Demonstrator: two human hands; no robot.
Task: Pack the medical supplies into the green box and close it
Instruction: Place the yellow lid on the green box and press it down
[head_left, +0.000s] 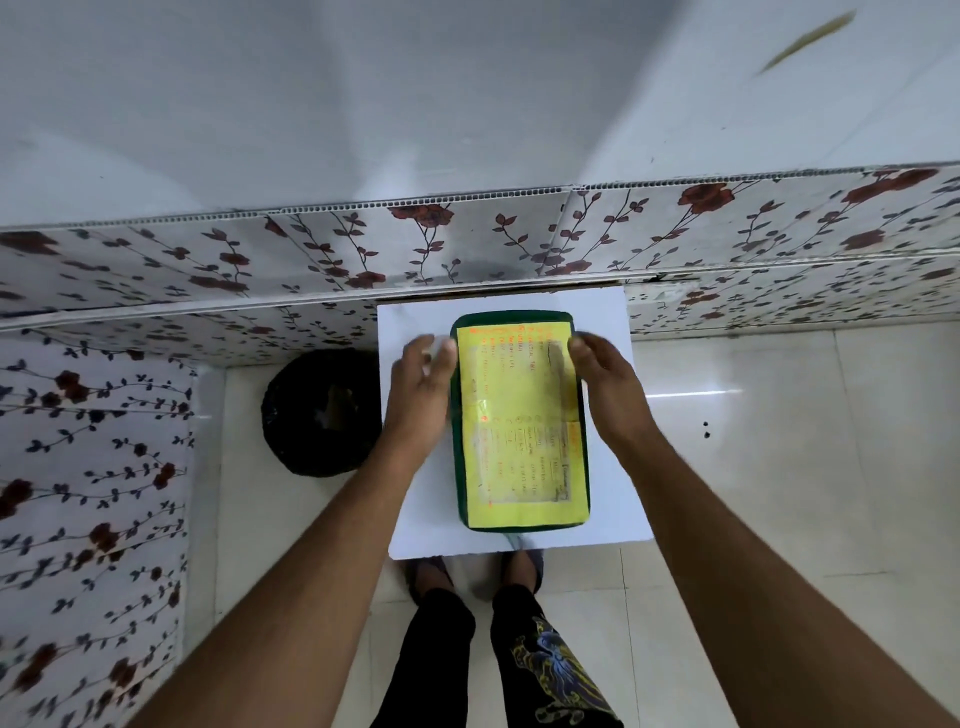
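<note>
The green box (521, 421) lies flat and closed on a small white table (613, 499), its long side running away from the person. It is dark green with rounded corners, and a yellow label (519, 431) with faded orange and dark print covers nearly the whole lid, leaving a green border. The left hand (422, 387) rests against the box's left edge and the right hand (608, 379) against its right edge, both with fingers loosely spread, not gripping. A black round bin (319, 413) stands on the floor left of the table.
</note>
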